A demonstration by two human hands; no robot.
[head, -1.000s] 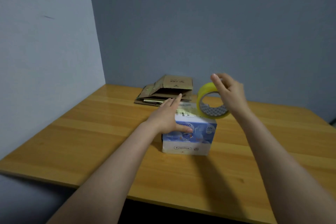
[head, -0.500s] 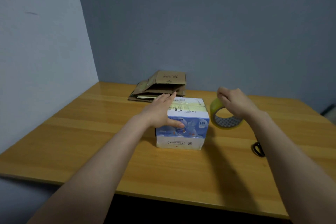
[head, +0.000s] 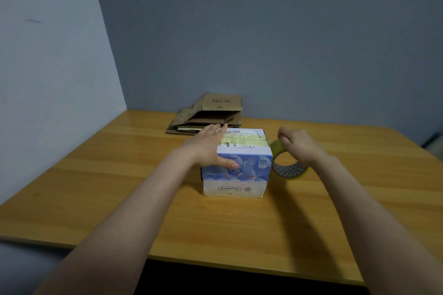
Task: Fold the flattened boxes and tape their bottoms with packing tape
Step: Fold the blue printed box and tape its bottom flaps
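Resting flat on top of a blue and white box [head: 242,170] at the middle of the wooden worktop [head: 119,175], the left hand [head: 206,148] has straight fingers and its thumb on the printed front, where "EDI" can be read (a larger word is partly covered). A barcode label [head: 233,132] and a yellowish tape strip [head: 247,142] cross the top. The right hand [head: 299,146] curls round a roll of packing tape [head: 287,170], held on edge just right of the box. Flattened cardboard boxes [head: 211,115] lie stacked behind.
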